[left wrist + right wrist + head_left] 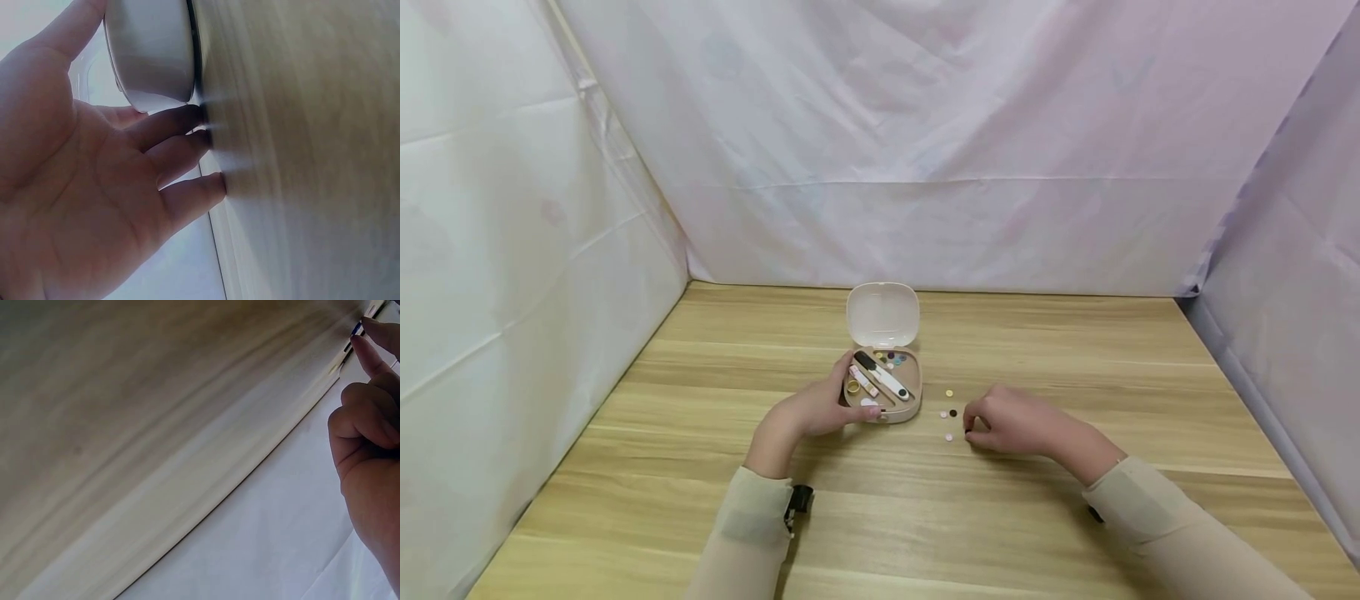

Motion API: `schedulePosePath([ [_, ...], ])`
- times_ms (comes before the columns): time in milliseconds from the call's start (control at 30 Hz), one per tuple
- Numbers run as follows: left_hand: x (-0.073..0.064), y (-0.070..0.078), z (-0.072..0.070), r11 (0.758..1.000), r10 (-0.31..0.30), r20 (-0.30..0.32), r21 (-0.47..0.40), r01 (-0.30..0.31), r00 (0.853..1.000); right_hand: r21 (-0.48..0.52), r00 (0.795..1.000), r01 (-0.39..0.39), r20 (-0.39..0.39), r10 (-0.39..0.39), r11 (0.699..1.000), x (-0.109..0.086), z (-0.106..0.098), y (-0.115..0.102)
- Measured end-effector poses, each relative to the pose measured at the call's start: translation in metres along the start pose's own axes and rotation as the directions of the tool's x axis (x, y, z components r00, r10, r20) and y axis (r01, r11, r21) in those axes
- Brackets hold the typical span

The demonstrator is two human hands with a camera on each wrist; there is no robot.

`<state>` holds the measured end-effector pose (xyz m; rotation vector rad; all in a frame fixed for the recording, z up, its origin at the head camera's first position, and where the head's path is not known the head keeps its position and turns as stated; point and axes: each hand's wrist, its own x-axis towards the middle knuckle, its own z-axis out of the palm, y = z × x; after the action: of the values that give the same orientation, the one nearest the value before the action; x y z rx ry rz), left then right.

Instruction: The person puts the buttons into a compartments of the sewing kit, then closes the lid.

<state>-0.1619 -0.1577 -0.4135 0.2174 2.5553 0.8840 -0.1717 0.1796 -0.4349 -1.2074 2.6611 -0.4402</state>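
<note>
An open sewing kit case (913, 408) stands on the table, its clear-looking lid (883, 315) tipped up at the back. My left hand (811, 410) holds the case at its left side, thumb on the front rim; in the left wrist view the hand (100, 162) has fingertips down on the wood beside the case wall (153, 50). Inside lie white-and-black thread snips (887, 380), a gold ring-like thimble (853, 387) and several coloured buttons (897, 360). My right hand (1015, 420) pinches a small dark button (357, 329) between thumb and forefinger at the tabletop.
Left of the right hand lie loose buttons: a yellow one (950, 393), a black one (953, 413) and two pale pink ones, the nearer pink button (949, 437) closest to me. White cloth (925, 225) hangs behind and on both sides of the wooden table (760, 325).
</note>
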Motion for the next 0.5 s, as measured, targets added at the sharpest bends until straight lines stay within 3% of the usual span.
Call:
schedulePosePath([
  [500, -0.0025, 0.0012, 0.0001, 1.000, -0.016, -0.005, 0.018, 0.016, 1.000, -0.003, 1.000, 0.013, 0.008, -0.013, 1.000, -0.0001, -0.0005, -0.0022],
])
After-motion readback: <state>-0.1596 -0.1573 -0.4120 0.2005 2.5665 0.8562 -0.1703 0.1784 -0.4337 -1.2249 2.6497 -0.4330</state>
